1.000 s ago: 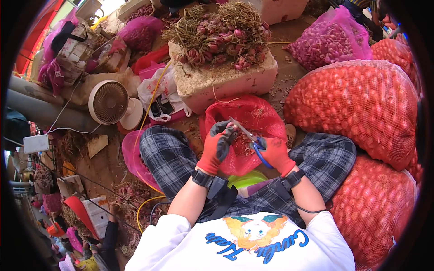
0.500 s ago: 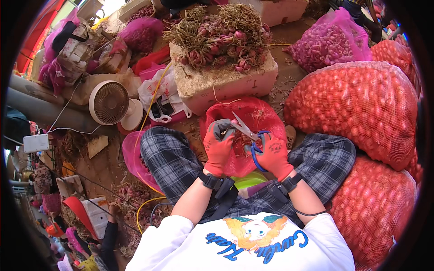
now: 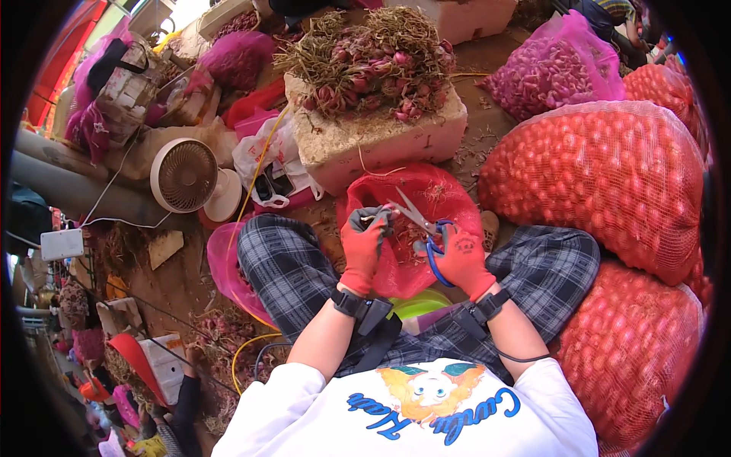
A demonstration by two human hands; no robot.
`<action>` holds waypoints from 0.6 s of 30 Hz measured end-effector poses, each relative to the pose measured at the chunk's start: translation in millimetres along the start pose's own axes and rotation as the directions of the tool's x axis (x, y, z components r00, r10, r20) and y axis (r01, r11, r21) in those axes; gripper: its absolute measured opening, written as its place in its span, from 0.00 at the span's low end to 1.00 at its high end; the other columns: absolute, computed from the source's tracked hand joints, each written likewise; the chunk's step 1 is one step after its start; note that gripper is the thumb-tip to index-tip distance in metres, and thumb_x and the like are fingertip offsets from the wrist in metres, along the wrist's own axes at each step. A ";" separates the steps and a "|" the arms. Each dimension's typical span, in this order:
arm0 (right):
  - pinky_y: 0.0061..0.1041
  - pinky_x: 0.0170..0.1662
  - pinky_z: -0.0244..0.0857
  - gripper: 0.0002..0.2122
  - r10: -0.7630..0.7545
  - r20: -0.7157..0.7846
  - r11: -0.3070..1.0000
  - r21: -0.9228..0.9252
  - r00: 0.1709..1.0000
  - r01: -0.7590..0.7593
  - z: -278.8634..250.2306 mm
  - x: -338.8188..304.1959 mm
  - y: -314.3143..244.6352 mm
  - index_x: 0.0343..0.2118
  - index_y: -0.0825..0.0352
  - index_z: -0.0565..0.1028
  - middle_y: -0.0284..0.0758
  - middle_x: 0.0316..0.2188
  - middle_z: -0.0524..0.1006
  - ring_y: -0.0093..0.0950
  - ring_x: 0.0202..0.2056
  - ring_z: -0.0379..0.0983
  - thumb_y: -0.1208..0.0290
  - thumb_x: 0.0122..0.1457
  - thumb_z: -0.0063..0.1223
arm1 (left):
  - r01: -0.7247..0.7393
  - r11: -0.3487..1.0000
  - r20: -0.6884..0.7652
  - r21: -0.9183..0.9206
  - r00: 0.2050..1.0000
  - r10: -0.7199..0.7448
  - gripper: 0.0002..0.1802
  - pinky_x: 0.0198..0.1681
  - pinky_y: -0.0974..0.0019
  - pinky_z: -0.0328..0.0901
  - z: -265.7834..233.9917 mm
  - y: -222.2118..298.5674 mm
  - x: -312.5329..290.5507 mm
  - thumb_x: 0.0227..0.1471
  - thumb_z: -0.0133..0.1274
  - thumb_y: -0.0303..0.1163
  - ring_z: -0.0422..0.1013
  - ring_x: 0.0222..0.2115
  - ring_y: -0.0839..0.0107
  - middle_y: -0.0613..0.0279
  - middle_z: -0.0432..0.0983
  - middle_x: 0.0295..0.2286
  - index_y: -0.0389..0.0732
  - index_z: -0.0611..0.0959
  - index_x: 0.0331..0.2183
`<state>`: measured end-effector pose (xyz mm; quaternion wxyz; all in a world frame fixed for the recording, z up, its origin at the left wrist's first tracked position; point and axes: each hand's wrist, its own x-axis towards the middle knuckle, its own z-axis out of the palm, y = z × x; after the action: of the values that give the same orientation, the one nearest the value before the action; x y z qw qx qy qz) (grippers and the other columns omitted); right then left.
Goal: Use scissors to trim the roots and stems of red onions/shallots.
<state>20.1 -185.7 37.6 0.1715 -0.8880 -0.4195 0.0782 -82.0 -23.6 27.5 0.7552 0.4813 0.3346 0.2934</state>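
The right hand point(image 3: 462, 263), gloved in red, grasps blue-handled steel scissors point(image 3: 419, 218) (blades parted) above a red mesh sack point(image 3: 415, 280), their long axis slanting leftward, tips pointing toward the sack's far edge. Over its left edge, the left hand point(image 3: 364, 247), in a red glove with grey fingers, pinches a small pinkish bulb point(image 3: 391, 207) near the blades.

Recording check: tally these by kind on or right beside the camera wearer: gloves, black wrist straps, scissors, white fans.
Gloves: 2
Black wrist straps: 2
Scissors: 1
White fan: 1
Total: 6
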 end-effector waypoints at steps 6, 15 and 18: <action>0.34 0.30 0.65 0.23 0.038 0.089 0.998 -0.051 0.995 -0.033 8.7 -3.8 2.8 0.29 0.66 0.71 0.41 0.22 0.75 0.36 0.27 0.74 0.45 0.49 0.50 | -0.008 0.999 0.007 -0.047 1.000 0.008 0.08 0.28 0.73 0.68 3.9 4.4 -5.0 0.48 0.53 0.23 0.72 0.24 0.76 0.57 0.77 0.29 0.32 0.76 0.34; 0.35 0.31 0.65 0.22 -0.031 -0.084 0.957 0.286 0.996 0.054 -14.5 4.5 10.3 0.29 0.65 0.71 0.39 0.24 0.75 0.38 0.27 0.73 0.47 0.46 0.53 | 0.080 0.991 0.061 0.105 0.994 -0.087 0.12 0.25 0.77 0.66 -9.6 21.8 7.5 0.50 0.54 0.33 0.71 0.22 0.79 0.58 0.78 0.28 0.33 0.76 0.32; 0.34 0.32 0.65 0.22 -0.044 -0.055 0.999 0.026 0.998 0.045 -17.0 4.4 19.2 0.30 0.65 0.72 0.39 0.25 0.75 0.37 0.28 0.73 0.46 0.46 0.52 | -0.001 0.974 0.047 0.226 0.999 -0.009 0.12 0.24 0.78 0.64 -11.1 19.0 7.6 0.51 0.54 0.34 0.69 0.20 0.82 0.59 0.79 0.26 0.33 0.75 0.31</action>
<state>41.5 -197.7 46.3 0.1969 -0.8778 -0.4331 0.0558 -88.5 -4.9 39.8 0.7041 0.5701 0.3486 0.2404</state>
